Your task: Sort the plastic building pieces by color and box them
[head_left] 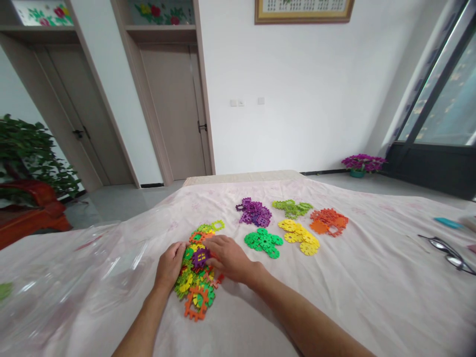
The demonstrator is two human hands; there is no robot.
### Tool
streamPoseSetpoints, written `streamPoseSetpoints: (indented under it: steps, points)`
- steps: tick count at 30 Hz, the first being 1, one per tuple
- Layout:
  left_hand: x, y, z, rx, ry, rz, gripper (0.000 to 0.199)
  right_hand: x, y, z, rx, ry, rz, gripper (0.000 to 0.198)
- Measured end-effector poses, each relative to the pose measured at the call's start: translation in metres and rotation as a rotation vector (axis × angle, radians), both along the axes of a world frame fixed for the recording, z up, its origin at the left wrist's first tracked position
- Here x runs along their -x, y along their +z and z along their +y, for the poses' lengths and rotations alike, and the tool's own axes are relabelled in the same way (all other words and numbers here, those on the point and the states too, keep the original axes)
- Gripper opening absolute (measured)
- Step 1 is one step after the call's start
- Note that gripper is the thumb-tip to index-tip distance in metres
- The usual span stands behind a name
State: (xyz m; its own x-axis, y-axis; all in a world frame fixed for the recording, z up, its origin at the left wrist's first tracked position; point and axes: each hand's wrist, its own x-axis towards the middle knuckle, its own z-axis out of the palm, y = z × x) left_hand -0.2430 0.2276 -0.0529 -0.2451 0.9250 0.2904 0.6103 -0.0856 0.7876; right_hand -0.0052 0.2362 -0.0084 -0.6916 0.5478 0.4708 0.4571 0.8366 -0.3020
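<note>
A mixed pile of plastic building pieces [186, 282] in several colours lies on the cloth in front of me. My left hand [170, 265] rests along the pile's left edge, its fingers slightly bent against the pieces. From the right, my right hand [228, 258] reaches over the pile, thumb apart from the fingers, touching pieces near a purple square piece [201, 258]. Its fingertips are partly hidden among the pieces. An orange square frame piece [196, 303] sits at the near end of the heap. Neither hand visibly lifts a piece.
Single-colour heaps lie farther right: purple pieces [255, 212], green discs [263, 242], yellow discs [299, 237], light green pieces [292, 208] and orange pieces [328, 221]. Clear plastic bags [78, 272] spread at left. Eyeglasses [446, 253] lie at right on the cloth [353, 297].
</note>
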Motion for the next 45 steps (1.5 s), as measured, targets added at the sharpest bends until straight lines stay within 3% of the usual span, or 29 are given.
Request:
streamPoseSetpoints:
  steps: [6, 14, 16, 21, 23, 25, 27, 30, 36, 41, 45]
  points:
    - [0.001, 0.0, 0.001, 0.01, -0.006, 0.016, 0.044, 0.007, -0.019, 0.003, -0.011, -0.059, -0.01, 0.025]
    - [0.0, 0.002, 0.0, 0.013, 0.004, 0.009, 0.043, -0.012, -0.022, 0.019, 0.128, -0.366, 0.386, 0.025]
    - [0.0, 0.002, -0.001, 0.016, 0.004, 0.003, 0.043, -0.022, -0.024, 0.032, 0.2, -0.447, 0.485, 0.026]
    - [-0.001, 0.003, -0.001, 0.024, -0.012, 0.0, 0.043, -0.052, -0.03, 0.07, 0.539, -0.643, 0.855, 0.037]
    - [0.0, 0.003, 0.0, 0.032, -0.014, 0.001, 0.043, -0.06, -0.032, 0.078, 0.537, -0.718, 0.912, 0.042]
    - [0.0, 0.002, 0.0, 0.041, -0.017, 0.004, 0.043, -0.063, -0.036, 0.077, 0.447, -0.747, 0.873, 0.042]
    - [0.0, 0.001, 0.0, 0.048, -0.02, 0.004, 0.043, -0.061, -0.04, 0.07, 0.358, -0.677, 0.778, 0.035]
    - [0.001, -0.001, 0.001, 0.048, -0.022, 0.003, 0.043, -0.049, -0.043, 0.051, 0.287, -0.421, 0.589, 0.028]
    - [0.002, -0.002, 0.002, 0.035, -0.025, 0.021, 0.042, -0.029, -0.032, 0.021, 0.127, -0.051, 0.147, 0.048]
    - [0.002, -0.002, 0.001, 0.041, -0.024, 0.015, 0.042, -0.027, -0.026, 0.015, 0.093, -0.039, 0.023, 0.022]
    - [0.002, -0.002, 0.002, 0.052, -0.019, 0.018, 0.041, -0.029, -0.028, 0.016, 0.114, -0.114, 0.06, 0.024]
